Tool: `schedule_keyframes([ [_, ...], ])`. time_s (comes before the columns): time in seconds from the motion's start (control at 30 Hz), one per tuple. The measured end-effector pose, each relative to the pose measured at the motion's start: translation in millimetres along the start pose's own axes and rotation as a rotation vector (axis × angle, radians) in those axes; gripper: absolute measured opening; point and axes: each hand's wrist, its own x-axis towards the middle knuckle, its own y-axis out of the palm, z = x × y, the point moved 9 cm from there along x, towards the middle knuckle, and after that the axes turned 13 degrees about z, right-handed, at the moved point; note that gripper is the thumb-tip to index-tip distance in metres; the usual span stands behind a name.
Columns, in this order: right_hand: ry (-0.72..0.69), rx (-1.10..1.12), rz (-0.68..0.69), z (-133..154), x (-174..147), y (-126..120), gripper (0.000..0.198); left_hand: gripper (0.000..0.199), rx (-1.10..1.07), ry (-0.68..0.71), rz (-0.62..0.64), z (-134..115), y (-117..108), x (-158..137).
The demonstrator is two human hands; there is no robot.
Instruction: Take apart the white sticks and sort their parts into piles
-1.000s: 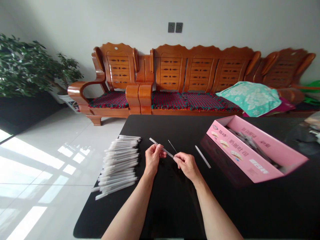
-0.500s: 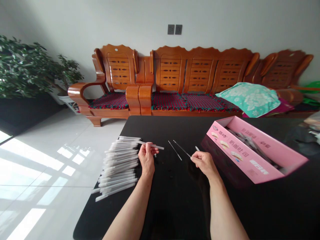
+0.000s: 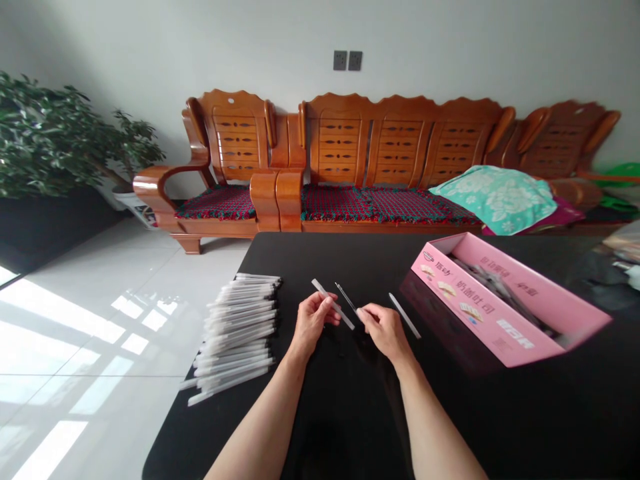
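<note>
My left hand (image 3: pixel 315 321) is closed on a translucent white pen barrel (image 3: pixel 345 319), which slants down to the right between thumb and fingers. My right hand (image 3: pixel 383 328) pinches a thin pen refill (image 3: pixel 349 298) just right of the barrel, its tip pointing up and left. A second refill lies near there on the table, hard to tell apart now. To the right of my right hand, a whitish pen piece (image 3: pixel 405 316) rests on the black table. Left of my left hand lies a stack of white pen barrels (image 3: pixel 237 327) with black ends.
A pink box (image 3: pixel 500 310) with dark slender pieces inside stands on the right of the black table (image 3: pixel 340 413). Beyond the table is a wooden sofa (image 3: pixel 345 143) with a turquoise pillow (image 3: pixel 500 193). Potted plants (image 3: pixel 55 140) stand at the left.
My left hand has moved right, away from the stack, and turned the barrel to slant downward. My right hand has come left with the refill, uncovering the pen piece on the table.
</note>
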Motion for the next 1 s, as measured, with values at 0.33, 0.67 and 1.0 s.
schedule_keyframes([
  [0.33, -0.044, 0.738, 0.349, 18, -2, 40, 0.037, 0.044, -0.140, 0.056, 0.005, -18, -1, -1],
  [0.67, -0.075, 0.835, 0.377, 20, 1, 57, 0.043, 0.035, -0.061, 0.036, 0.083, -8, 9, -2],
  [1.0, -0.151, 0.323, 0.123, 32, 0, 36, 0.038, 0.031, -0.106, 0.063, -0.038, -5, -4, 0],
])
